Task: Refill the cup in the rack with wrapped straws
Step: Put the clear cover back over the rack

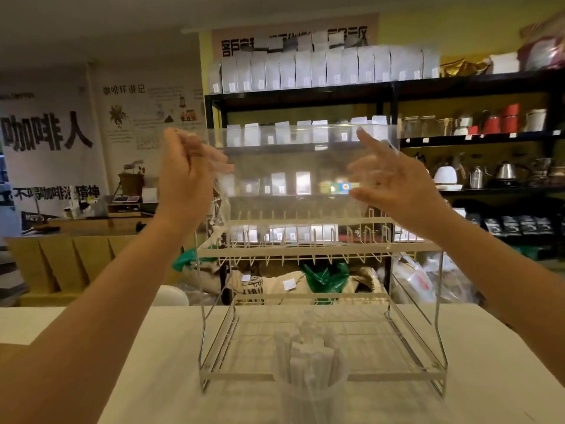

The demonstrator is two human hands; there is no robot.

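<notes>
1. A two-tier rack of white wire with clear side panels stands on a white table.
2. At the front of the rack's lower tier sits a clear cup; its rim crosses the rack's front rail.
3. White wrapped straws stand upright in the cup, bunched together.
4. Both arms are raised to the top of the rack, where a clear cover is lifted above the upper tier.
5. The left hand is at the rack's upper left corner, fingers curled and pinched on something thin and clear; blur hides whether that is the cover's edge or a wrapper.
6. The right hand is at the rack's upper right, fingers spread and loose, holding nothing I can see; whether it touches the cover I cannot tell.
7. Behind the rack, dark shelves carry white bags, red tins and kettles.
</notes>
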